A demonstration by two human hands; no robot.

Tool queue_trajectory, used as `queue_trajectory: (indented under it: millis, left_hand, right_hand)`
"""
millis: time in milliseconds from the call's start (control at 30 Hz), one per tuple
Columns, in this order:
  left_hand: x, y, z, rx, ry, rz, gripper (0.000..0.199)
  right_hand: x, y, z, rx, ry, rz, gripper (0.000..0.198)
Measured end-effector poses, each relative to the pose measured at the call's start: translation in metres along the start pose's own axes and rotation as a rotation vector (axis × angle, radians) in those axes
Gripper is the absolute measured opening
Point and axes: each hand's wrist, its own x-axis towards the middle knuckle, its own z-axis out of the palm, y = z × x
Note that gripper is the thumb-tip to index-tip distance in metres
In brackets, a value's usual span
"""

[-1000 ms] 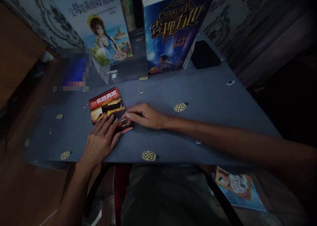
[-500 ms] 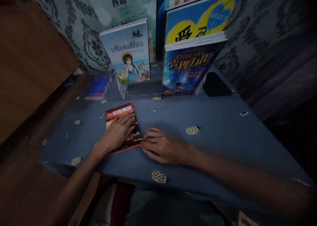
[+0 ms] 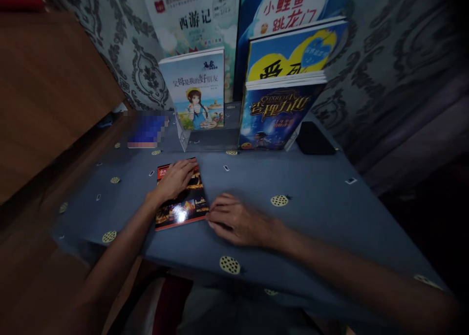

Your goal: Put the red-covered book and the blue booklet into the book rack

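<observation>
A thin book (image 3: 185,210) with a black and red picture cover lies closed on the blue tablecloth. My left hand (image 3: 176,178) rests flat across its upper part, fingers stretched out over the title, most of which is covered. At the book's lower right edge is my right hand (image 3: 240,220), its fingers curled together and the fingertips pinching the corner. Behind them, a clear stand (image 3: 210,140) holds upright books, with a book showing a girl in a yellow hat (image 3: 198,98) at left and a dark blue book (image 3: 276,115) at right.
A black flat object (image 3: 315,138) lies right of the stand. At the far left of the table is a blurred-out blue item (image 3: 146,129). Taller books, among them a pale green one (image 3: 196,19) and a blue and yellow one (image 3: 293,51), stand at the back. A wooden cabinet (image 3: 54,95) borders the left.
My left hand has slid up the book toward its top edge, baring the lower cover. My right hand stays at the corner. The view has tilted up slightly.
</observation>
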Motion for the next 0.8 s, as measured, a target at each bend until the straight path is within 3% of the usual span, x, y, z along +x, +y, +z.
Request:
queue_trajectory:
  millis: [100,200,300,500,667,800]
  left_hand:
    - [-0.009,-0.014,-0.003,-0.021,0.042,-0.061,0.041]
    - [-0.024,-0.028,-0.009,0.087,0.101,-0.297,0.041]
    - [-0.036,-0.035,-0.013,0.169,0.131,-0.478,0.039]
    - [-0.038,-0.033,-0.011,0.186,0.143,-0.514,0.037]
    - [-0.040,-0.037,-0.010,0.095,0.231,-0.548,0.035]
    - [-0.040,-0.048,-0.009,-0.183,0.387,-0.641,0.034]
  right_hand:
    - [-0.001,0.002,0.002,0.116,0.033,0.081,0.018]
    - [0.002,0.011,0.005,0.218,0.074,0.192,0.021]
    - [0.015,0.028,0.012,0.167,0.028,0.299,0.027]
    - [0.066,0.073,0.026,-0.116,-0.200,0.433,0.061]
    - [0.086,0.086,0.027,-0.186,-0.207,0.506,0.061]
    - [0.085,0.083,0.029,-0.201,-0.233,0.531,0.064]
